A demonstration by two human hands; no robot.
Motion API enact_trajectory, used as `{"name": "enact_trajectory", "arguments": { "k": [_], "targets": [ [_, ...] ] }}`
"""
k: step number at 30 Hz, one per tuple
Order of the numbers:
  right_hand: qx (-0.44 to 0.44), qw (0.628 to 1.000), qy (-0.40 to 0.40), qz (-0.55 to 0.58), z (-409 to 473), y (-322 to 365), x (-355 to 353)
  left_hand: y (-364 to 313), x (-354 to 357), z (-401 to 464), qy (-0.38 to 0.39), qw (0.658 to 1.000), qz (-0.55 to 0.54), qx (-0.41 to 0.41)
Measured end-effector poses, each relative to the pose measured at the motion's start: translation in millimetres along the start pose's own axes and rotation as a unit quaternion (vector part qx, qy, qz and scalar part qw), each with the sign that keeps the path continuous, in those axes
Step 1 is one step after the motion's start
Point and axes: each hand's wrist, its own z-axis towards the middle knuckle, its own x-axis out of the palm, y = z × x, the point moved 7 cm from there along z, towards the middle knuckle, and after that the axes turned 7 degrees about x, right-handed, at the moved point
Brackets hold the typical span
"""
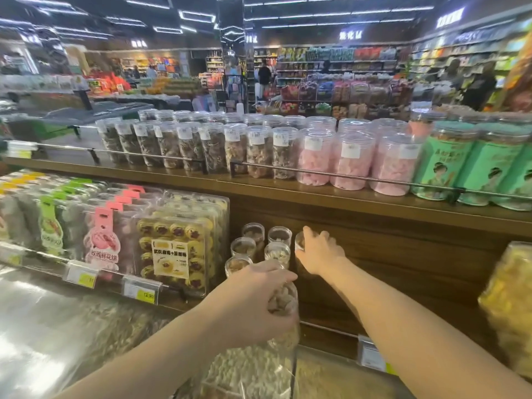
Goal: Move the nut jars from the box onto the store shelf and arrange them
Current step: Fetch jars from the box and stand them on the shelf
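Note:
Several clear nut jars [277,252] stand in two short rows on the lower shelf [388,272], right of the pastry trays. My right hand [316,250] reaches to the back of that shelf and grips the lid end of another clear nut jar [299,241] beside the rows. Closer to me, my left hand [259,298] grips a clear nut jar [283,300] from above, just in front of the rows. The box is not in view.
Clear trays of pastries [175,249] fill the lower shelf to the left. The wooden top shelf [359,201] carries rows of clear, pink and green jars behind a metal rail. Bulk bins with clear lids [43,326] lie below. A yellow snack bag [509,306] sits at right.

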Motion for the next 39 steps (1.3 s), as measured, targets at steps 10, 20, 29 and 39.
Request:
{"name": "enact_trajectory", "arguments": {
  "k": [10, 20, 29, 39],
  "targets": [
    [0.082, 0.994, 0.0, 0.067, 29.4, -9.5, 21.5, 16.3, -3.0, 4.6, 0.01, 1.0, -0.024, 0.017],
    [0.053, 0.996, -0.004, 0.068, -2.7, -32.9, 1.7, 20.7, 18.2, 50.0, 0.045, 0.999, -0.02, 0.007],
    [0.074, 0.994, -0.05, 0.066, -43.8, -84.9, -31.1, 29.3, 55.6, 122.3, 0.106, 0.994, 0.008, 0.008],
    [0.074, 0.994, -0.054, 0.056, -68.6, -106.5, -27.6, 39.5, 85.0, 157.2, 0.156, 0.982, 0.103, 0.002]
  ]
}}
